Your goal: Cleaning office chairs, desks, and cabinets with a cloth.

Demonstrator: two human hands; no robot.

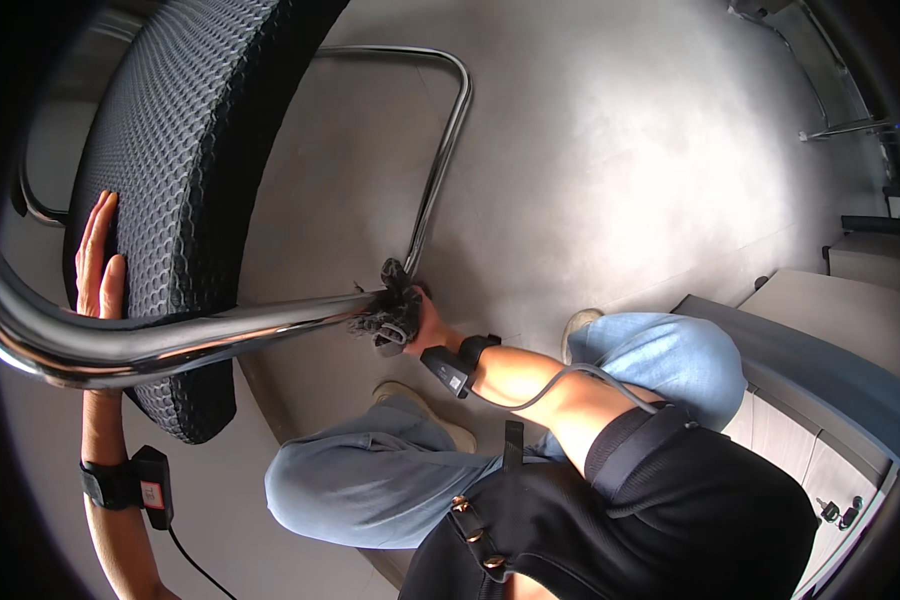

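A chair with a black mesh-covered seat [172, 135] and a chrome tubular frame [180, 337] stands before me on the left. My left hand [99, 259] lies with extended fingers against the seat's mesh, reaching behind the thick chrome tube, which hides part of the hand and wrist. Low on the frame, near a bend of the tubing, my right hand [424, 322] grips a dark grey cloth [391, 311] bunched around the metal. The cloth covers the bend and some of my right fingers.
A cabinet with light drawers [780, 435] and keys [832, 513] in its lock stands at the right. Metal-legged furniture [840, 131] shows at the far upper right. My bent knees [345, 487] are close below the chair. Each wrist wears a strapped device with a cable.
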